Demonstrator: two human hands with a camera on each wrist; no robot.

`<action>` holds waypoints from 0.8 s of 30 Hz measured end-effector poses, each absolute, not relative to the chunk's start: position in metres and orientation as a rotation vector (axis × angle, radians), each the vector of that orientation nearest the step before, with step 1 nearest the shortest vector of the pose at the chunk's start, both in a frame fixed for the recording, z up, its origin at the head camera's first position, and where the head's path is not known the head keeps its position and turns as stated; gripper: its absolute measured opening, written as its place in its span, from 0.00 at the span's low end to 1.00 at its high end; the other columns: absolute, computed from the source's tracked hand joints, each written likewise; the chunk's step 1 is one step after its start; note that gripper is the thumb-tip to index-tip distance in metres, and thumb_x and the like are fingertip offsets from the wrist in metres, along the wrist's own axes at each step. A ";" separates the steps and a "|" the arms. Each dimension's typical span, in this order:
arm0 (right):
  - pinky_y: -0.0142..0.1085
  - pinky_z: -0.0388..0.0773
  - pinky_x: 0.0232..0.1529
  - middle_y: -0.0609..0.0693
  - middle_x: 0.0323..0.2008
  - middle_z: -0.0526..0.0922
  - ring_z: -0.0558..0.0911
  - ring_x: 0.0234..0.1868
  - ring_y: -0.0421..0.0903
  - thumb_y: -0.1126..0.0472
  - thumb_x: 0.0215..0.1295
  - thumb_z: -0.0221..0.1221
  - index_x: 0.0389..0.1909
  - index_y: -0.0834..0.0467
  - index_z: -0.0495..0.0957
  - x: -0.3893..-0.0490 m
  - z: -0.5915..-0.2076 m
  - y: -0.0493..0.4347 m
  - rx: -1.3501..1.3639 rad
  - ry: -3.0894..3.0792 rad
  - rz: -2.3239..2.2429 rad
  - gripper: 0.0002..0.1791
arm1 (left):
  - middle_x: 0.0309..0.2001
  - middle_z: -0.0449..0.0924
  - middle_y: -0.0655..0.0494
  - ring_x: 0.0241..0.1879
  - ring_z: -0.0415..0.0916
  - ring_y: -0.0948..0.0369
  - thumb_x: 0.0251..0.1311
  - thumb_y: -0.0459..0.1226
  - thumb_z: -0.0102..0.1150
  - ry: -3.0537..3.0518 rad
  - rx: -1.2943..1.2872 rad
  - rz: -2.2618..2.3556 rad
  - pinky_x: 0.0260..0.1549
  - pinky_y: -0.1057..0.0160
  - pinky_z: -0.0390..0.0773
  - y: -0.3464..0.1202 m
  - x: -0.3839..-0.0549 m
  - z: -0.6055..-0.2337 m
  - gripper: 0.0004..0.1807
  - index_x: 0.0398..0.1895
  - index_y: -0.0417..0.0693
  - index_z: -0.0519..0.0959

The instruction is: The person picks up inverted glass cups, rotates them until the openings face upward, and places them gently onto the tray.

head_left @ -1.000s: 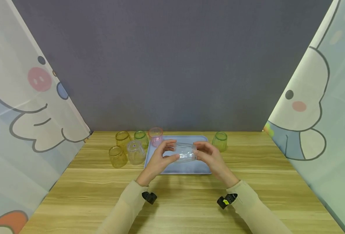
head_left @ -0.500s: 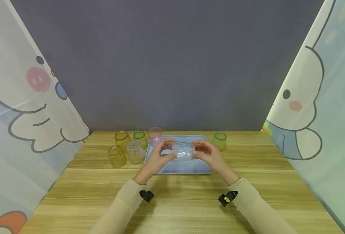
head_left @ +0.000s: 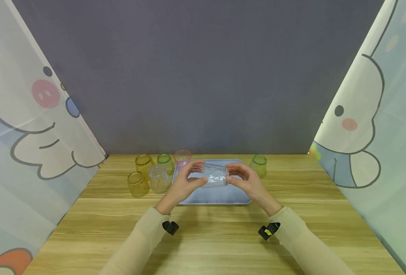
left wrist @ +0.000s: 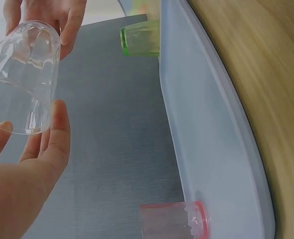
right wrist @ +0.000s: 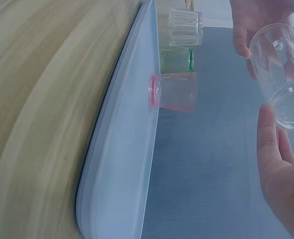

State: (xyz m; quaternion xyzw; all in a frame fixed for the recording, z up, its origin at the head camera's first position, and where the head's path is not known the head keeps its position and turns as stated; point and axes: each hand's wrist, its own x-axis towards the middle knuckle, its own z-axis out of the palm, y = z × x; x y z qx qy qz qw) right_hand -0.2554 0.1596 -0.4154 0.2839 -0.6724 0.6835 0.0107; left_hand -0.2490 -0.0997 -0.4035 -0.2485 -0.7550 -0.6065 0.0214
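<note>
A clear plastic-looking cup [head_left: 215, 176] lies on its side in the air above the pale blue tray [head_left: 220, 198]. My left hand [head_left: 185, 182] holds its left, rim end between thumb and fingers. At the opposite, base end, my right hand [head_left: 248, 179] pinches it the same way. Through the cup's wall in the left wrist view, fingers of the right hand show. A pink cup [right wrist: 174, 91] stands on the tray's far left corner, partly covered by my left hand in the head view.
Left of the tray stand two amber cups [head_left: 138, 185], a green cup [head_left: 166, 163] and another clear cup [head_left: 159, 180]. A second green cup [head_left: 259, 166] is by the tray's far right corner. A dark grey panel [head_left: 203, 76] rises behind the wooden table [head_left: 216, 236].
Both hands have raised the clear cup slightly and shifted it a little left, keeping it sideways. The other cups and the tray stay put.
</note>
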 end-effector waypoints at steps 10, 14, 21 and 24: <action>0.37 0.81 0.52 0.60 0.54 0.79 0.80 0.54 0.45 0.70 0.67 0.63 0.61 0.73 0.72 -0.258 -0.413 0.163 0.872 -2.089 2.112 0.24 | 0.64 0.70 0.47 0.62 0.69 0.50 0.67 0.35 0.65 -2.326 -0.776 -1.883 0.54 0.53 0.79 -0.100 -0.251 -0.402 0.31 0.71 0.42 0.68; 0.40 0.83 0.52 0.64 0.54 0.78 0.80 0.53 0.47 0.72 0.67 0.62 0.62 0.76 0.70 -0.260 -0.413 0.166 0.869 -2.064 2.165 0.24 | 0.63 0.69 0.44 0.62 0.69 0.47 0.67 0.34 0.64 -2.312 -0.791 -1.864 0.54 0.51 0.79 -0.101 -0.251 -0.401 0.29 0.70 0.44 0.69; 0.41 0.83 0.50 0.60 0.52 0.80 0.82 0.51 0.47 0.73 0.66 0.62 0.61 0.77 0.70 -0.267 -0.414 0.172 0.839 -2.086 2.140 0.24 | 0.62 0.70 0.42 0.61 0.69 0.46 0.67 0.34 0.64 -2.311 -0.788 -1.826 0.54 0.53 0.79 -0.104 -0.254 -0.402 0.29 0.70 0.42 0.69; 0.40 0.83 0.51 0.56 0.51 0.82 0.82 0.51 0.47 0.72 0.65 0.63 0.61 0.72 0.72 -0.269 -0.415 0.176 0.807 -2.150 2.068 0.24 | 0.61 0.71 0.41 0.61 0.70 0.46 0.66 0.34 0.65 -2.322 -0.770 -1.809 0.54 0.51 0.78 -0.104 -0.256 -0.403 0.29 0.69 0.40 0.69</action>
